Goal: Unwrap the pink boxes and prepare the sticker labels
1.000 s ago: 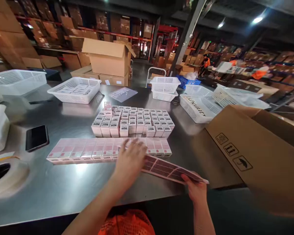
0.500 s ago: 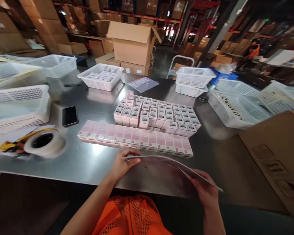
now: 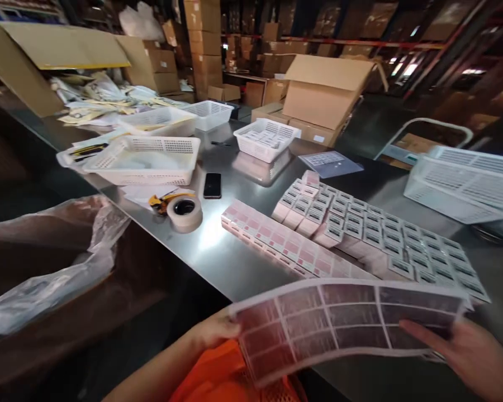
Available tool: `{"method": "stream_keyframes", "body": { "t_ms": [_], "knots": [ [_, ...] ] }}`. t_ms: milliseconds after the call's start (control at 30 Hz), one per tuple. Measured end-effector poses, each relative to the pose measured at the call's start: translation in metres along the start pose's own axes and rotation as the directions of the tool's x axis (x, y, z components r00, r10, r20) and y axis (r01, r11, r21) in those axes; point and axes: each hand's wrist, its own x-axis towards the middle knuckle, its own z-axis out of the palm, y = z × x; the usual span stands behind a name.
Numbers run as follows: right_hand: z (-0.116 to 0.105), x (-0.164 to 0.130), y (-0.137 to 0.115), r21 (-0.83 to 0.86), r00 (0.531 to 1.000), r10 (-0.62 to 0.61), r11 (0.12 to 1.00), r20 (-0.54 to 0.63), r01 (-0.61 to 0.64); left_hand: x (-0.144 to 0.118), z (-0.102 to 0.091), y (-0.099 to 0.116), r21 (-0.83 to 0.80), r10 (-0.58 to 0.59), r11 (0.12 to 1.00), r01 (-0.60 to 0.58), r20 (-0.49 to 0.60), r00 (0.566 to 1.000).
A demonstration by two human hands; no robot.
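Head view: both hands, left hand (image 3: 212, 332) and right hand (image 3: 469, 352), pinch the ends of a curved pink sheet (image 3: 343, 324) gridded into rectangles, held above the table (image 3: 218, 254) edge.

The label sheet (image 3: 343, 324) is dusky pink, ruled into a grid by pale lines. Beyond the sheet, the row of flat boxes (image 3: 289, 245) shows light pink with darker pink squares. Behind that row, the block of small boxes (image 3: 373, 234) is white-topped with black barcodes (sides pale pink). Left of the row sit a beige tape roll (image 3: 185, 211) and a black phone (image 3: 212, 185). The baskets (image 3: 146, 161) are white lattice, the table (image 3: 218, 257) grey steel, the cartons (image 3: 322, 95) plain brown. Below the sheet, the mesh garment (image 3: 209, 379) is bright orange.
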Motion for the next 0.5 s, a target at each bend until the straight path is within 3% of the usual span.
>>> {"method": "stream_keyframes", "body": {
  "t_ms": [67, 100, 167, 333, 400, 500],
  "knots": [
    [0.021, 0.029, -0.042, 0.019, 0.972, 0.002, 1.0, 0.236, -0.007, -0.031, -0.025, -0.001, -0.093, -0.071, 0.993, 0.078, 0.069, 0.995],
    [0.037, 0.041, -0.065, 0.025, 0.929, -0.011, 1.0, 0.369, 0.002, -0.043, -0.037, -0.003, -0.132, -0.096, 0.986, 0.106, 0.083, 0.992],
    [0.075, 0.059, -0.113, 0.016, 0.793, -0.142, 0.986, 0.593, 0.165, -0.059, -0.059, -0.006, -0.182, -0.137, 0.972, 0.15, 0.08, 0.987],
    [0.184, 0.072, -0.215, 0.009, 0.505, -0.344, 0.833, 0.791, 0.553, -0.067, -0.089, -0.006, -0.175, -0.208, 0.965, 0.195, -0.059, 0.976],
    [0.218, 0.07, -0.243, -0.007, 0.45, -0.373, 0.764, 0.811, 0.645, -0.071, -0.095, -0.001, -0.137, -0.186, 0.976, 0.167, -0.137, 0.973],
    [0.246, 0.071, -0.273, -0.041, 0.463, -0.404, 0.717, 0.789, 0.696, -0.083, -0.103, 0.008, -0.034, -0.107, 0.994, 0.102, -0.232, 0.967]
  ]
}}
